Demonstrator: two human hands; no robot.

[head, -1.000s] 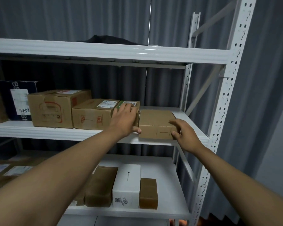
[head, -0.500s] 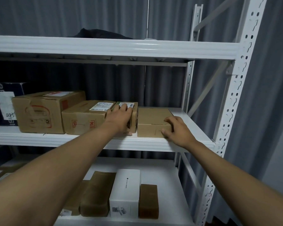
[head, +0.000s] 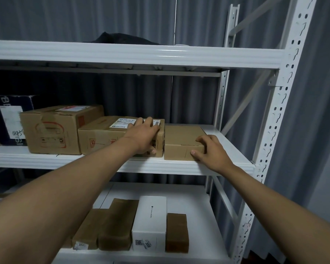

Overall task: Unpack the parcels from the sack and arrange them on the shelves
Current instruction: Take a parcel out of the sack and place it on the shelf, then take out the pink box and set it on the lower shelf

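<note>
A plain brown parcel (head: 181, 141) lies at the right end of the middle shelf (head: 65, 159). My right hand (head: 212, 150) holds its front right corner, fingers on top and thumb on the front face. Pressed against its left side stands a narrow labelled parcel (head: 159, 143). My left hand (head: 144, 137) grips it, fingers over the top label and thumb low on the front. To the left sit a medium carton (head: 101, 140), a larger taped carton (head: 51, 130) and a dark box (head: 6, 121). The sack is out of view.
The lower shelf (head: 198, 197) holds brown wrapped packets (head: 116, 225), a white box (head: 151, 221) and a small brown packet (head: 176, 232). Something dark (head: 120, 39) lies on the top shelf (head: 122, 54). A perforated white upright (head: 274, 130) stands at the right, grey curtains behind.
Both hands stay on the same two parcels. My right hand has slid from the plain parcel's right side to its front corner. The view has shifted slightly.
</note>
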